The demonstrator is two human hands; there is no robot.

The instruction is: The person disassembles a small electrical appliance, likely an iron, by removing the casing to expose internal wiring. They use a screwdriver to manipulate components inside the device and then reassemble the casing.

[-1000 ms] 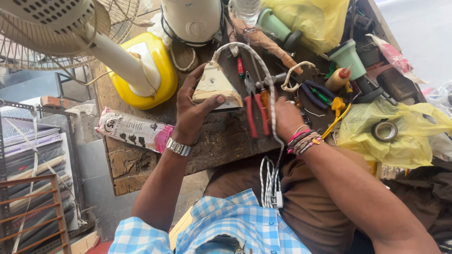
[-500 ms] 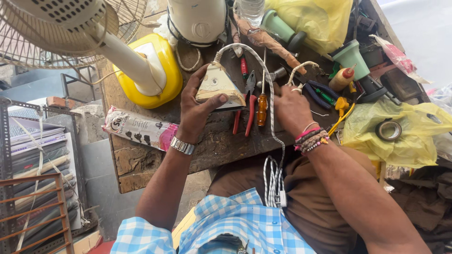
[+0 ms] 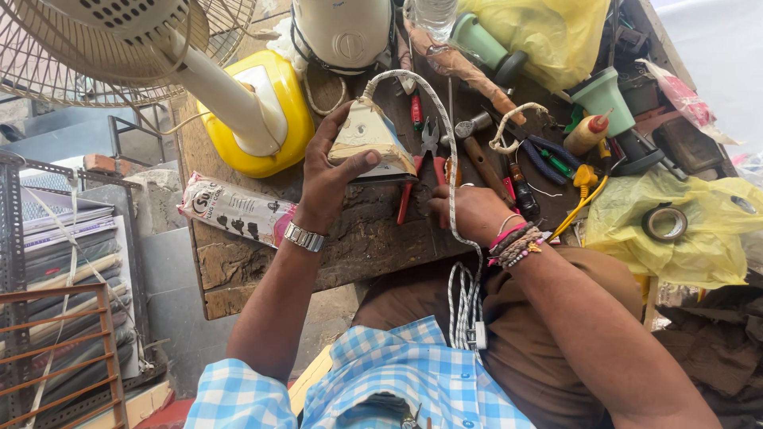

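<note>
Firmly, left hand [image 3: 330,179] grips iron [image 3: 367,141] (bench [image 3: 238,274] crowded).

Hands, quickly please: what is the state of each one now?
Left hand: closed around the cream clothes iron, holding it.
Right hand: resting on the iron's braided cord; grip cannot be told.

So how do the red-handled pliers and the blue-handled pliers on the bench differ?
The red-handled pliers lie beside the iron held by the left hand, handles pointing toward the person; the blue-handled pliers lie farther right, angled across the bench. The right hand rests near the red pair, apart from the blue. Both lie flat, unheld.
</note>
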